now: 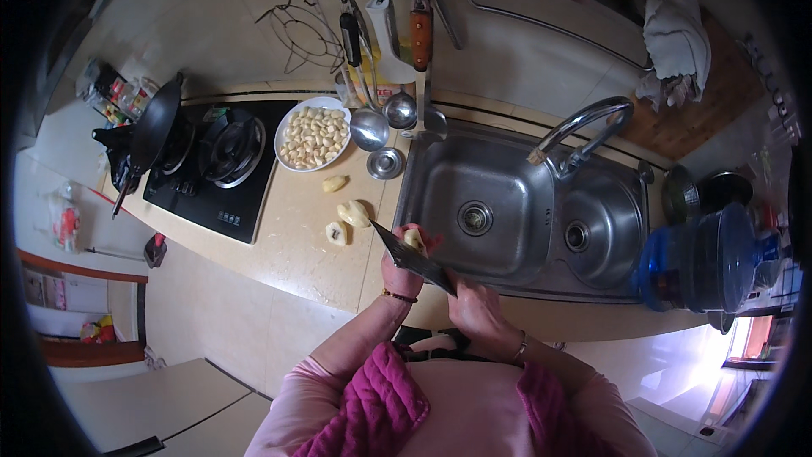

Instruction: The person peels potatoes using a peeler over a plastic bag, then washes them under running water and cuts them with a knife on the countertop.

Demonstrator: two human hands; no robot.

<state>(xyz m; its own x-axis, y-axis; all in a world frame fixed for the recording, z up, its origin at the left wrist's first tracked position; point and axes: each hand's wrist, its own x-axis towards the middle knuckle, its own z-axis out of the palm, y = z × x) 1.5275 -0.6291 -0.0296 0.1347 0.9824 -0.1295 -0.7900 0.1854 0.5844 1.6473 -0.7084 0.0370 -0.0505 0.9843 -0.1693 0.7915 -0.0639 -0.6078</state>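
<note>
My left hand [403, 270] holds a small pale peeled piece [413, 240], perhaps potato, near the front left corner of the sink. Across that hand lies the broad dark blade of a knife [415, 260], its handle gripped in my right hand [477, 312]. The blade partly hides the left hand and the piece. To the left, several similar peeled pieces [353, 214] rest on the wet countertop [304, 228]. Behind them stands a white plate [277, 139] filled with peeled cloves or beans, too small to tell which.
A double-bowl steel sink [482, 171] with a curved faucet [580, 117] is on the right, beside a blue water jug [698, 263]. A black gas stove [222, 209] with a wok [157, 127] stands left. Ladles [369, 129] hang behind the counter above a steel sink strainer [384, 164].
</note>
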